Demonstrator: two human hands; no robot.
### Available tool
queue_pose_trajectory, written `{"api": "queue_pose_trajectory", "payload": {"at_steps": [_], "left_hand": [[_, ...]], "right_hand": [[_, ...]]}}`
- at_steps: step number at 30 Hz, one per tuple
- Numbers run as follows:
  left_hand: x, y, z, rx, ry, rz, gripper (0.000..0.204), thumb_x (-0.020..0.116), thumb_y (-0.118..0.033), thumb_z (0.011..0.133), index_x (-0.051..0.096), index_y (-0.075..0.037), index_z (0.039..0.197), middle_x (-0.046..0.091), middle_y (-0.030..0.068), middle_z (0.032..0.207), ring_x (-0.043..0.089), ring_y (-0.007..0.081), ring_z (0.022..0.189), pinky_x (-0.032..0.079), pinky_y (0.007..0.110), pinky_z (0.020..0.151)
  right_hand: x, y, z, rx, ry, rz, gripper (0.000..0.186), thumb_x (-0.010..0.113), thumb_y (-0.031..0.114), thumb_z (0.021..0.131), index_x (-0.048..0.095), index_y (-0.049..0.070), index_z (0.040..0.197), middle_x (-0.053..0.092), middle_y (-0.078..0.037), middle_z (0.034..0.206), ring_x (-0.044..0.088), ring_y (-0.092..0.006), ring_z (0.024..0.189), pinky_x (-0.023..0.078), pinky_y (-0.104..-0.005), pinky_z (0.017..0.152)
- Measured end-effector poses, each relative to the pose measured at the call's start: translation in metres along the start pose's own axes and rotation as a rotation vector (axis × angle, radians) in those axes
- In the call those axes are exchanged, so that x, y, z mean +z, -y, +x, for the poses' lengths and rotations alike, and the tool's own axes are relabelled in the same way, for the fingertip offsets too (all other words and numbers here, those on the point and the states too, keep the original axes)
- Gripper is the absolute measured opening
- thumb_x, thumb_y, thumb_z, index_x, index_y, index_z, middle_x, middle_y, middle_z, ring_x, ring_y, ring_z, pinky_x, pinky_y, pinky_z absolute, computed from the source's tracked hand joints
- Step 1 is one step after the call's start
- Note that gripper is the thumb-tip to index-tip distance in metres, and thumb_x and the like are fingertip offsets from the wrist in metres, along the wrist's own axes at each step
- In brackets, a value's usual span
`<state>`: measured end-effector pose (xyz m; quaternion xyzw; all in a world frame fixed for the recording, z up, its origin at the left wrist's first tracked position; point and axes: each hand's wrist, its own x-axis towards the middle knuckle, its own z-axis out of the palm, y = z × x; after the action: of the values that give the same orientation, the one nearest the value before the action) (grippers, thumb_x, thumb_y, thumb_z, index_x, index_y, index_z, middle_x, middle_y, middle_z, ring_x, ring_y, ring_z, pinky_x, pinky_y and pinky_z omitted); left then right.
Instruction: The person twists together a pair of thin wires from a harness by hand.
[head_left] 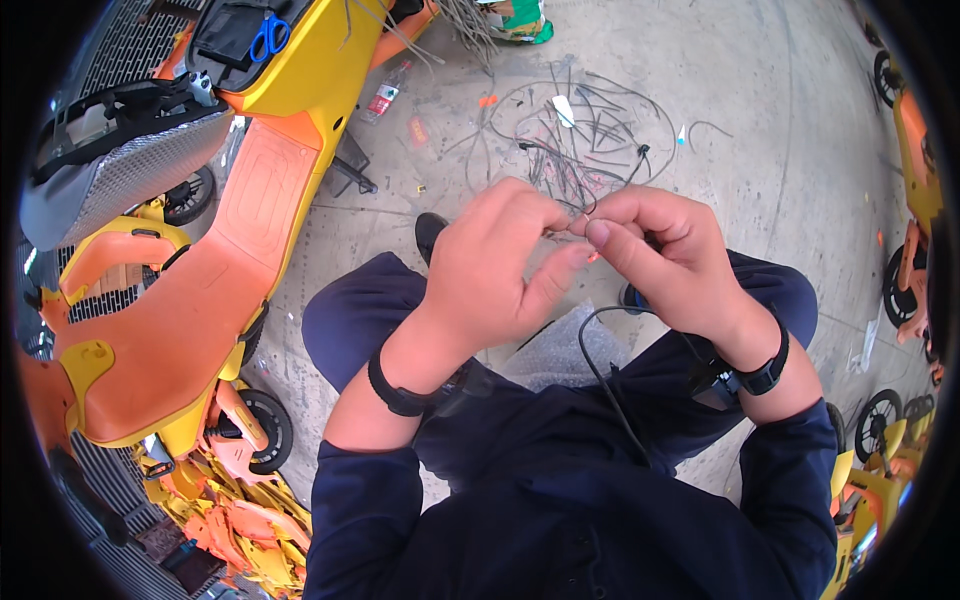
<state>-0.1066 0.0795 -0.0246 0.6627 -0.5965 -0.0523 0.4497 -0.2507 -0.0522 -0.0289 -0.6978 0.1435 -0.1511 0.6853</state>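
Note:
In front of my knees, my left hand [500, 262] and my right hand [662, 258] meet at the fingertips around a thin dark cable [592, 209]. My right thumb and index finger pinch it. The left fingers curl in at the same spot, with the thumb a little apart; part of their grip is hidden. A small orange-red bit [594, 256] shows by the left thumb tip. A black cable [604, 375] loops from below my right hand down over my lap; whether it joins the pinched one is hidden.
Loose cut cables [590, 130] lie tangled on the concrete floor ahead. On the left stands a yellow and orange scooter body [255, 200] with blue scissors [269, 37] on top. A plastic bottle [387, 92] lies beside it. Bubble wrap [568, 350] is between my legs. More scooters [905, 270] line the right.

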Motion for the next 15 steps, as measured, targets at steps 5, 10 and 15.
{"api": "queue_pose_trajectory", "payload": {"at_steps": [5, 10, 15], "left_hand": [[0.006, 0.003, -0.002, 0.06, 0.058, 0.133, 0.023, 0.067, -0.027, 0.083, 0.057, -0.006, 0.083, 0.052, 0.0084, 0.073, 0.055, 0.0278, 0.063, 0.044, 0.035, 0.053], [0.002, 0.004, -0.003, 0.171, 0.126, 0.193, 0.016, 0.065, -0.019, 0.08, 0.057, -0.006, 0.08, 0.049, 0.0073, 0.068, 0.052, 0.026, 0.056, 0.042, 0.034, 0.048], [-0.009, -0.003, -0.001, 0.144, 0.174, 0.086, 0.01, 0.062, -0.011, 0.08, 0.057, -0.005, 0.073, 0.049, 0.0064, 0.062, 0.051, 0.0247, 0.05, 0.04, 0.034, 0.045]], "right_hand": [[0.002, 0.005, -0.004, -0.117, 0.057, -0.106, 0.009, 0.057, 0.004, 0.09, 0.063, 0.0, 0.096, 0.056, -0.003, 0.067, 0.048, -0.0077, 0.058, 0.04, -0.0241, 0.054], [-0.003, 0.01, -0.004, -0.132, 0.166, -0.25, 0.007, 0.057, 0.004, 0.089, 0.062, 0.002, 0.093, 0.058, -0.007, 0.07, 0.051, -0.0118, 0.057, 0.042, -0.0268, 0.053], [-0.007, 0.017, -0.003, -0.014, 0.328, -0.079, 0.008, 0.055, 0.005, 0.092, 0.062, 0.001, 0.092, 0.061, -0.005, 0.073, 0.057, -0.0096, 0.067, 0.044, -0.0257, 0.059]]}}
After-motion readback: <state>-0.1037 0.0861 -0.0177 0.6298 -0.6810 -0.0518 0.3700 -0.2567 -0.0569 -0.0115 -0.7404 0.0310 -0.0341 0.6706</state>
